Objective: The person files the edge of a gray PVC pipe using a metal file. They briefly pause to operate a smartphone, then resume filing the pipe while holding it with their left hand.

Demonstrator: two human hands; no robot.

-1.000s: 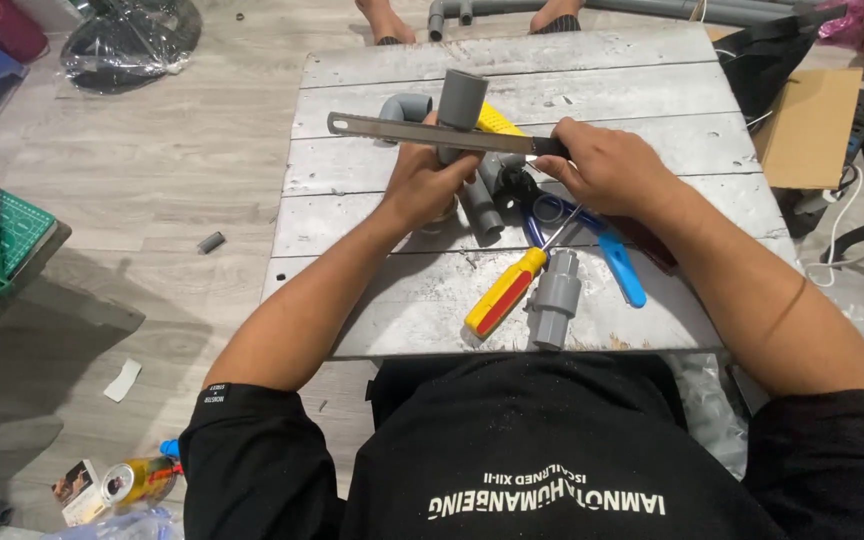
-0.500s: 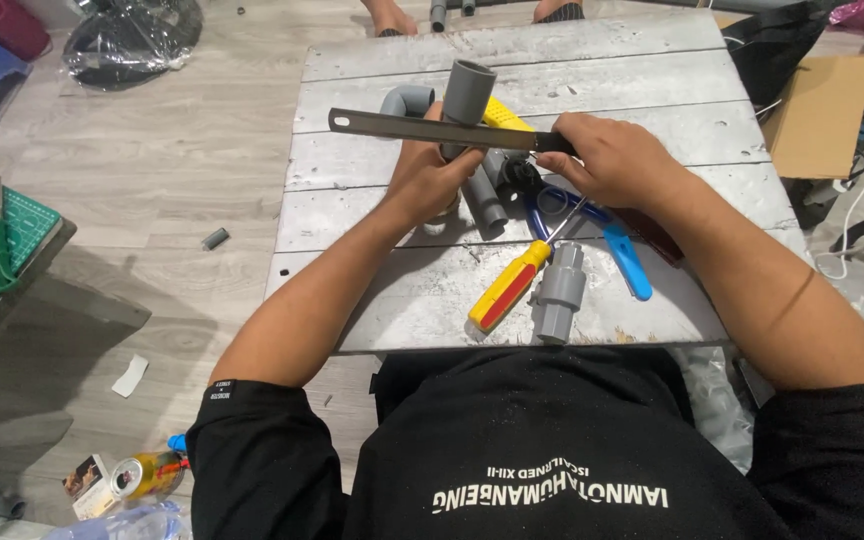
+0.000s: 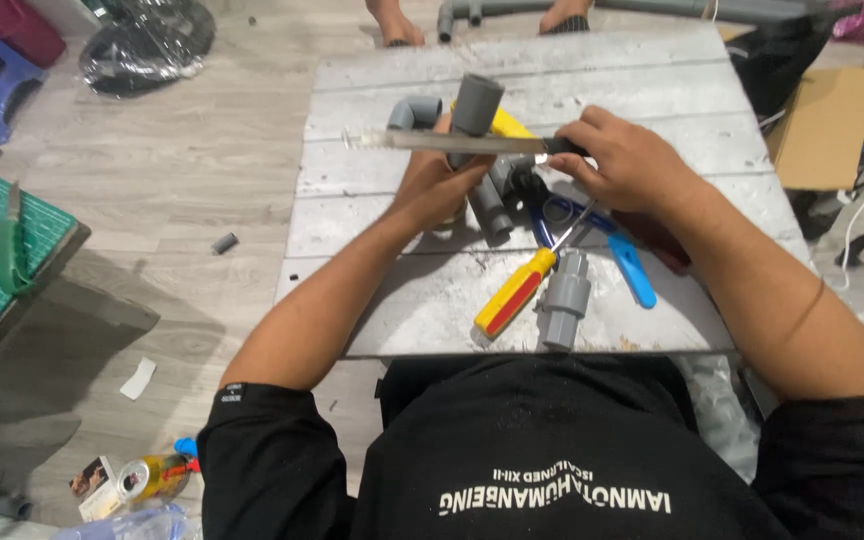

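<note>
My left hand (image 3: 439,183) grips a grey plastic pipe (image 3: 475,110) and holds it upright on a whitewashed wooden board (image 3: 372,80). My right hand (image 3: 624,160) is closed on the dark handle of a long flat saw blade (image 3: 432,141), which lies crosswise against the pipe just below its top. A grey elbow fitting (image 3: 414,111) sits behind my left hand. More grey pipe pieces (image 3: 492,207) lie under my hands.
A yellow and red screwdriver (image 3: 515,292), a grey coupling (image 3: 563,298) and blue-handled pliers (image 3: 632,268) lie near the board's front edge. A cardboard piece (image 3: 820,128) is at right. Another person's feet (image 3: 392,22) stand beyond the board. A green mat (image 3: 22,230) lies left.
The blade has slid a little to the left across the pipe. My left hand keeps the pipe in place. The camera has shifted slightly.
</note>
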